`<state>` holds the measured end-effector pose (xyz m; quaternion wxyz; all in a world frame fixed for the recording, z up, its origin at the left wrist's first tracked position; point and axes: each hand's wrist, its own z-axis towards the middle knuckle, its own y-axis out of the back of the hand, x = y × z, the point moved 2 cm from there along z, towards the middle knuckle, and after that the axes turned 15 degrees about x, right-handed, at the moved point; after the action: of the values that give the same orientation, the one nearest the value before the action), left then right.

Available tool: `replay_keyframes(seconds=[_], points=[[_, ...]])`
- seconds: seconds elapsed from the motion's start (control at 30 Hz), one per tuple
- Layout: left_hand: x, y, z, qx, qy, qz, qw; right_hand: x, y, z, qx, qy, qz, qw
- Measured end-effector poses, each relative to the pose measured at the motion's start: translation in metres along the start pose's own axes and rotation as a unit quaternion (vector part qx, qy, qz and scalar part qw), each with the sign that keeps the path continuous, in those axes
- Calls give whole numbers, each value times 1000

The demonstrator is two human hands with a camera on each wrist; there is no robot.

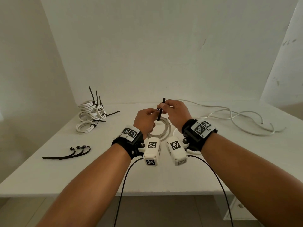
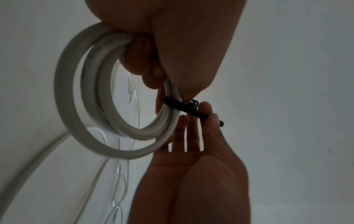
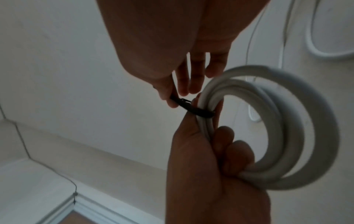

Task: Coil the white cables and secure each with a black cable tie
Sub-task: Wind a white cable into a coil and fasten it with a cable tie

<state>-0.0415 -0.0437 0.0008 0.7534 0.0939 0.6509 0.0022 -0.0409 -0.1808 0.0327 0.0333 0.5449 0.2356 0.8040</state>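
Observation:
My left hand (image 1: 147, 117) grips a coiled white cable (image 1: 162, 131) above the table's middle, its fingers curled through the loops (image 2: 80, 106). A black cable tie (image 1: 161, 110) wraps one side of that coil (image 3: 287, 128). My right hand (image 1: 170, 108) pinches the tie's strap (image 3: 193, 109) between thumb and fingers, right beside the left thumb. The tie's free end sticks up past the fingers. In the left wrist view the tie (image 2: 191, 109) crosses the coil, with its small head next to the right fingertips (image 2: 205, 106).
Several tied white coils (image 1: 90, 115) are piled at the back left of the white table (image 1: 114, 169). Three spare black ties (image 1: 70, 153) lie at the front left. A loose white cable (image 1: 237, 117) sprawls at the back right. Walls close in behind and on both sides.

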Motion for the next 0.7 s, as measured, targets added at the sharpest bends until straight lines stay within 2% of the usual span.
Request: replay_keyframes(seconds=[0.17, 0.3, 0.47, 0.7], points=[[0, -3, 5, -17, 28, -35, 999, -2, 5, -2, -77, -21, 106, 991], [5, -7, 4, -16, 38, -52, 998, 0, 8, -1, -60, -44, 26, 997], [8, -10, 2, -13, 53, -59, 997, 4, 5, -4, 6, -50, -124, 991], [11, -8, 1, -29, 48, -58, 997, 11, 7, -4, 14, -48, -186, 981]])
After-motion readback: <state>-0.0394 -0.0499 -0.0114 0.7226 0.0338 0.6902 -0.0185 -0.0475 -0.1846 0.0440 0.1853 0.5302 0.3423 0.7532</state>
